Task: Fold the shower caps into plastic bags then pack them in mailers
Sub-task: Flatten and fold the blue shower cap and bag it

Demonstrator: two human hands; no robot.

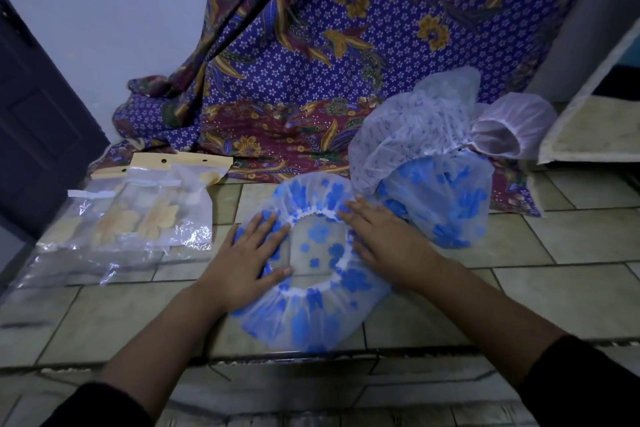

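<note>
Your left hand (246, 253) and right hand (377, 236) lie flat, fingers straight and spread, gripping nothing. They press the 9 and 2 o'clock sides of one blue-flowered shower cap (311, 315), which lies opening-up on the tiled floor (519, 288) straight before you. At 2 o'clock three more caps (446, 204) sit bunched together. At 9 o'clock clear plastic bags (138, 218) lie stacked; their number cannot be told.

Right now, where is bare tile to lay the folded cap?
Bare tile lies right of the cap, in front of the cap pile, and nearer you than the bags. A narrow strip runs between bags and cap. Crowded at the back: cloth, pile, bags.
</note>
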